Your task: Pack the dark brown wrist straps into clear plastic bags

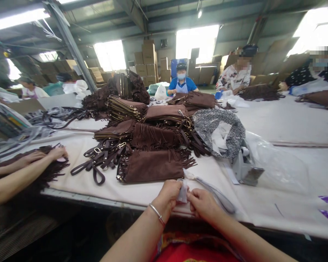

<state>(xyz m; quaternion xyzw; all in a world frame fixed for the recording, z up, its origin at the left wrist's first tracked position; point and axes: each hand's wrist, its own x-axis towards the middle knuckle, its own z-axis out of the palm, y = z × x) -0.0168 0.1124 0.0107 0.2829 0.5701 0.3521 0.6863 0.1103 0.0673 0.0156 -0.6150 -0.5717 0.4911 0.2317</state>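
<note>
Near the table's front edge, my left hand (168, 195), with a silver bangle on the wrist, is closed on a small translucent plastic piece (182, 193). My right hand (200, 203) is closed at the right side of the same piece, fingers pinched against it. A strap in clear wrapping (217, 193) lies beside my right hand, running back toward the brown bag. Just beyond my hands a brown fringed bag (155, 165) lies flat. Dark wrist straps with metal clips (101, 156) are heaped to its left.
Stacked brown bags (164, 112) rise behind. A grey speckled roll (221, 131), a white dispenser (244, 167) and clear plastic (278, 163) are at right. Another person's hands (47, 156) rest on fringed material at left. Several people sit across the table (292, 123).
</note>
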